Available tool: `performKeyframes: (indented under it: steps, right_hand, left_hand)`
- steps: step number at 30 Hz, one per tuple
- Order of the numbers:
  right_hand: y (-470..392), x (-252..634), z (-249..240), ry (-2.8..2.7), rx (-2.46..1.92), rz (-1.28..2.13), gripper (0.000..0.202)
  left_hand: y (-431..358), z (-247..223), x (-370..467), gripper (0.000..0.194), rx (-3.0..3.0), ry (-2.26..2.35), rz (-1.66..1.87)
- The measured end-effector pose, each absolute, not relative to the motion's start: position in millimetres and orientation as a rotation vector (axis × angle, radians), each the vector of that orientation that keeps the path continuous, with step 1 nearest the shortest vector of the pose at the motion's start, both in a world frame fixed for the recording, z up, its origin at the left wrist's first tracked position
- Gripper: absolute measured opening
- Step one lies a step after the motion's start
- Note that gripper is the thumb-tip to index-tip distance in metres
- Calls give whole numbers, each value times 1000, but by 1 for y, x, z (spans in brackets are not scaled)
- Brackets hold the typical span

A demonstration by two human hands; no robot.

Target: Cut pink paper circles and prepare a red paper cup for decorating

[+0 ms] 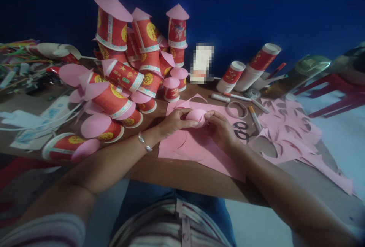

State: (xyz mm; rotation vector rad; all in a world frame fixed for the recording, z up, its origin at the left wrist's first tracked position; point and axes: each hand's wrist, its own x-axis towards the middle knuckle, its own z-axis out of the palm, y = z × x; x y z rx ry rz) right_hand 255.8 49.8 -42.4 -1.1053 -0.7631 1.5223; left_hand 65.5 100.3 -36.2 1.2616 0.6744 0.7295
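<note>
A small pink paper disc, curved towards a cone with a slit showing on its right side, is held between my two hands. My left hand pinches its left edge between thumb and fingers. At the right edge, my right hand grips the paper beside the slit. Beneath both hands lie pink paper sheets, one with curved cut lines. Black-handled scissors rest just right of my right hand, their blades hidden.
Red paper cups with pink cone tops are piled at the left. Pink paper scraps spread at the right, near a tape roll and a glue stick. Stacked cups lean against the blue wall. A white cable lies far left.
</note>
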Motion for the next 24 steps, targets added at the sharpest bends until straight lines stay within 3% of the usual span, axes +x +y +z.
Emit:
performKeyframes:
  steps: [12,24]
  right_hand:
    - [47,253,-40,-752,-1068,1481,34]
    - [46,250,-43,-853,-1034,1402,24]
  left_hand:
    - [102,-40,64,41,1231,624,706]
    - [96,-34,67,32,1323,717,733]
